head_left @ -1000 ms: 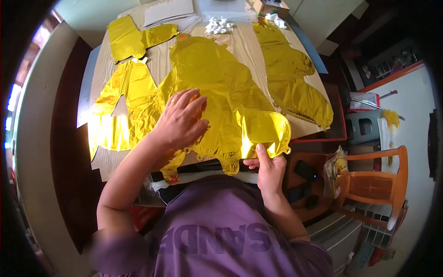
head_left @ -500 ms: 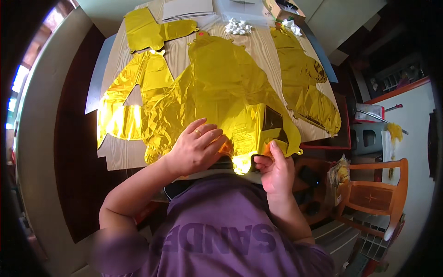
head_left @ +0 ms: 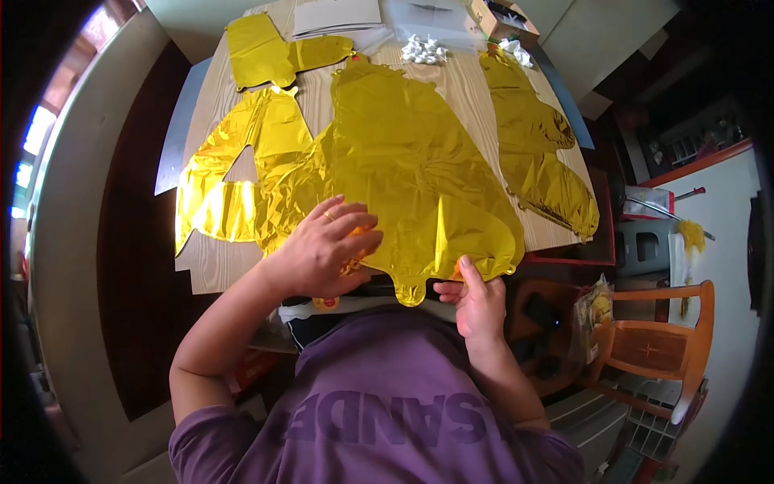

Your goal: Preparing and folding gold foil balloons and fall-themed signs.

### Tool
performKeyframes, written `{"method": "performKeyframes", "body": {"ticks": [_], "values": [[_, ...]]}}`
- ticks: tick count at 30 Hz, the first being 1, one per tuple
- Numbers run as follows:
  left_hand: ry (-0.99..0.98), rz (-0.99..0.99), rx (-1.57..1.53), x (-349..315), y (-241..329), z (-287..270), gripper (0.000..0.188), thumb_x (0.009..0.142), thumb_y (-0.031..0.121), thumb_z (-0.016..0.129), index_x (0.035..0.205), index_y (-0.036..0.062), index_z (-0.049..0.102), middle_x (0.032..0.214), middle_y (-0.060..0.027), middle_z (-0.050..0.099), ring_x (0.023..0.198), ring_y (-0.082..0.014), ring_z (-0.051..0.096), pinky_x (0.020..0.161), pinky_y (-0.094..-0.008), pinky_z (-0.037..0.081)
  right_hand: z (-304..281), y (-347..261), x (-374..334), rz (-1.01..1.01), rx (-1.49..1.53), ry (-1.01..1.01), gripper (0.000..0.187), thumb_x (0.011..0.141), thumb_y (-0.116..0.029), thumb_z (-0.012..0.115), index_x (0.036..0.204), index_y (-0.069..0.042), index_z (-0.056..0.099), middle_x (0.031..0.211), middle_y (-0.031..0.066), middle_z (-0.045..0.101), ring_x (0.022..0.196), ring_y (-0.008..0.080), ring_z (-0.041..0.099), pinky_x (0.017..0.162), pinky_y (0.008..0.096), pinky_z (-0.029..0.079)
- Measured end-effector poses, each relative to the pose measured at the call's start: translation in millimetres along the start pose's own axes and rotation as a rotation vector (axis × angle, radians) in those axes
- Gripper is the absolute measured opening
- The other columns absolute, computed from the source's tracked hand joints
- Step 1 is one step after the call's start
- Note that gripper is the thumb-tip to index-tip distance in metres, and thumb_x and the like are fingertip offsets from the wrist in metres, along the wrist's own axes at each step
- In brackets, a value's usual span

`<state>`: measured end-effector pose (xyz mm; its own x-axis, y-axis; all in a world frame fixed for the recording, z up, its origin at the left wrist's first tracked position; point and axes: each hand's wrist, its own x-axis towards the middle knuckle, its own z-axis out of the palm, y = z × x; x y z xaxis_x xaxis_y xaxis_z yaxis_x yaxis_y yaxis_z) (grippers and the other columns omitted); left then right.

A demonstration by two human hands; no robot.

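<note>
A large flat sheet-like gold foil balloon [head_left: 403, 153] lies across the table, its rounded tab hanging past the near edge between my hands. My right hand [head_left: 481, 308] pinches its lower right edge, thumb on top and fingers curled below. Over the crumpled lower left part, my left hand [head_left: 318, 248] is bent around the foil, with some of it showing between thumb and fingers; the exact hold is partly hidden. A ring is on one left finger.
More flat gold foil pieces lie at the upper left [head_left: 262, 52], left [head_left: 242, 153] and right [head_left: 536, 141]. Behind are white small pieces [head_left: 423, 50], pale sheets [head_left: 337, 16] and a cardboard box [head_left: 504, 22]. A wooden chair [head_left: 657, 343] stands to the right.
The folded lower right part of the foil now lies spread out flatter, its dark opening gone from sight. My left hand has shifted slightly left; the tab shows whole.
</note>
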<state>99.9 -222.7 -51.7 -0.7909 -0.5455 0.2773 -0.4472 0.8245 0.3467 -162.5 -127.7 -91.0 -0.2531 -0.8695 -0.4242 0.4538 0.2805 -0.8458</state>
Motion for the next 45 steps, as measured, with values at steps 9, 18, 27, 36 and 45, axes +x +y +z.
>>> {"method": "performKeyframes", "body": {"ticks": [9, 18, 27, 36, 45], "values": [[-0.072, -0.231, -0.143, -1, -38, -5, 0.075, 0.079, 0.041, 0.069, 0.140, 0.0022, 0.051, 0.149, -0.0233, 0.043, 0.142, -0.0425, 0.036, 0.117, -0.0525, 0.029, -11, -1, 4, -0.030, -0.016, -0.020, 0.030, 0.100, -0.025, 0.062, 0.117, -0.001, 0.058, 0.095, 0.0106, 0.069, 0.062, 0.0240, 0.071, 0.051, 0.0288, 0.055], [-0.017, -0.162, -0.029, 8, -23, 7, 0.047, 0.089, 0.025, 0.059, 0.130, 0.0021, 0.058, 0.139, -0.0224, 0.050, 0.135, -0.0403, 0.043, 0.116, -0.0509, 0.030, -9, -3, 3, -0.007, 0.084, -0.003, 0.037, 0.099, -0.028, 0.063, 0.122, 0.001, 0.056, 0.098, 0.0129, 0.069, 0.067, 0.0241, 0.071, 0.057, 0.0311, 0.057], [-0.053, -0.142, -0.015, 15, -17, 8, 0.054, 0.086, 0.029, 0.067, 0.134, 0.0053, 0.057, 0.140, -0.0211, 0.049, 0.135, -0.0403, 0.042, 0.115, -0.0513, 0.031, -23, 25, 18, -0.166, 0.002, 0.110, 0.031, 0.097, -0.026, 0.067, 0.117, -0.004, 0.059, 0.089, 0.0078, 0.068, 0.066, 0.0188, 0.068, 0.057, 0.0308, 0.057], [0.025, -0.142, -0.065, 10, -22, 10, 0.046, 0.078, 0.026, 0.079, 0.120, 0.0104, 0.069, 0.133, -0.0172, 0.055, 0.132, -0.0364, 0.047, 0.116, -0.0506, 0.031, -10, 13, 8, -0.079, 0.044, 0.091, 0.030, 0.101, -0.030, 0.062, 0.116, -0.004, 0.060, 0.096, 0.0071, 0.068, 0.067, 0.0177, 0.068, 0.056, 0.0305, 0.056], [0.046, -0.055, -0.200, 13, -21, 22, 0.038, 0.082, 0.023, 0.078, 0.116, 0.0072, 0.071, 0.130, -0.0154, 0.059, 0.127, -0.0350, 0.052, 0.110, -0.0491, 0.039, -18, 19, 13, -0.098, 0.058, 0.071, 0.030, 0.100, -0.026, 0.063, 0.119, -0.002, 0.061, 0.104, 0.0062, 0.068, 0.074, 0.0158, 0.069, 0.059, 0.0289, 0.056]]}}
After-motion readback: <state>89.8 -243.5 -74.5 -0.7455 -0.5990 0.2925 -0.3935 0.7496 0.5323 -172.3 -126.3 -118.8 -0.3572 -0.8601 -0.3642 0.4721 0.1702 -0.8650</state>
